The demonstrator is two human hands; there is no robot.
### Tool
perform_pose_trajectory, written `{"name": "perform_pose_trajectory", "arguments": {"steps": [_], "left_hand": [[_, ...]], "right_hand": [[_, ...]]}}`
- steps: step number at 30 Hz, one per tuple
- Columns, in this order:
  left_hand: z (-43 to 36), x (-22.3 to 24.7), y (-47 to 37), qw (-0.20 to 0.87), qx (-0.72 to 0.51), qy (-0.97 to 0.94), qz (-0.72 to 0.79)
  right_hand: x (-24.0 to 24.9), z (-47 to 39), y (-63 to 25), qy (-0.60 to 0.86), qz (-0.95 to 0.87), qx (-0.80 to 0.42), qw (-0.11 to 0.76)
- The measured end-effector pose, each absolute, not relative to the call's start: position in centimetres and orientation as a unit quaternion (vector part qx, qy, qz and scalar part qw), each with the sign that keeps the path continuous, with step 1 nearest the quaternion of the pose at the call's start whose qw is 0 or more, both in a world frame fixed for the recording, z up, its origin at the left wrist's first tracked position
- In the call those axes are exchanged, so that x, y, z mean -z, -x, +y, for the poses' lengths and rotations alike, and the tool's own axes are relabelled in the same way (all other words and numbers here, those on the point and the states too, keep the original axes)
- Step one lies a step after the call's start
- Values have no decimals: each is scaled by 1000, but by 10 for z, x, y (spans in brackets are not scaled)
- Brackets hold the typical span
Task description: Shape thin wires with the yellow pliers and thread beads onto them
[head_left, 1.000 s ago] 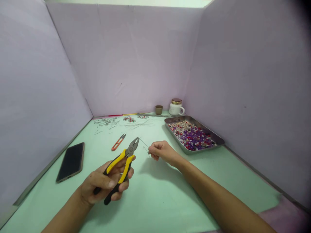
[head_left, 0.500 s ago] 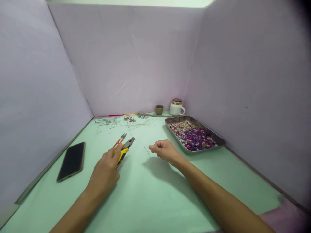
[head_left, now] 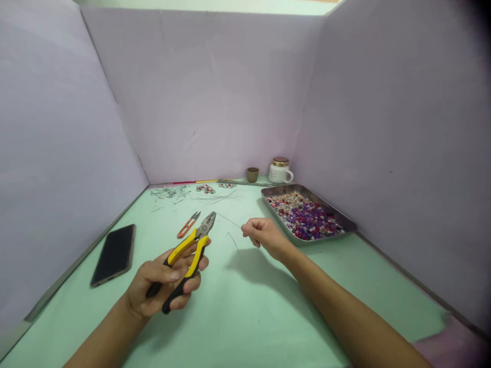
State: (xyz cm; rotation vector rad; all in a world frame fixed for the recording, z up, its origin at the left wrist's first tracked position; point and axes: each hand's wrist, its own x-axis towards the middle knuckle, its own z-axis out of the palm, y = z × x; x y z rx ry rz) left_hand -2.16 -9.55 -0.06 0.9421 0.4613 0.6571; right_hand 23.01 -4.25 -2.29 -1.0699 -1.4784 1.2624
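Observation:
My left hand (head_left: 169, 281) is wrapped round the yellow and black handles of the pliers (head_left: 187, 255), whose jaws point up and away. A thin wire (head_left: 229, 220) runs from near the jaw tips to my right hand (head_left: 263, 235), which pinches its end between thumb and finger. Whether the jaws grip the wire is too small to tell. Another short bent wire (head_left: 232, 240) lies on the green table cover between the hands. Red-handled snips (head_left: 188, 225) lie just beyond the pliers.
A phone (head_left: 113, 254) lies at the left. The metal tray (head_left: 347, 225) of beads stands at the right. Behind are cut wires (head_left: 171, 192), beaded pieces (head_left: 205, 189), a small cup (head_left: 252, 175) and a lidded white mug (head_left: 280, 171). Pale walls enclose three sides.
My left hand has turned palm up and lifted the pliers, with the handles now spread in its grasp. My right hand has shifted slightly, and the wire now stretches toward the jaws.

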Motion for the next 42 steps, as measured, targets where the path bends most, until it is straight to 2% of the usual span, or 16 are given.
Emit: {"name": "perform_pose_trajectory", "arguments": {"steps": [3,6,9,12,14,15,17,20,22,24,29,36,42], "left_hand": [[-93,1,18,673,-301,-569,364],[-92,6,13,370,-251,-721,529],[-92,15,7,84,-161,-768,614],[-91,20,4,-32,-92,-762,640],[-90,20,5,0,-122,-761,637],[-89,18,6,62,-151,-760,630],[-88,13,11,272,-205,-739,582],[-91,5,18,626,-259,-620,396],[-95,3,19,768,-280,-515,260],[-99,3,18,839,-276,-439,167],[-101,9,16,872,-256,-400,118],[-97,5,14,808,-271,-486,194],[-102,0,5,760,-231,-549,260]], "right_hand": [[22,-42,-231,461,-600,-482,442],[21,-44,-229,483,-605,-464,431],[21,-48,-222,506,-612,-449,410],[22,-50,-218,518,-622,-432,397],[23,-48,-219,517,-628,-421,402],[24,-46,-221,515,-630,-417,406],[27,-41,-227,512,-629,-412,416],[31,-35,-232,496,-616,-435,430],[33,-35,-231,468,-608,-470,437],[33,-38,-226,438,-606,-503,433],[30,-45,-220,404,-619,-535,409],[21,-47,-227,413,-661,-455,430],[13,-63,-213,404,-668,-422,461]]}}
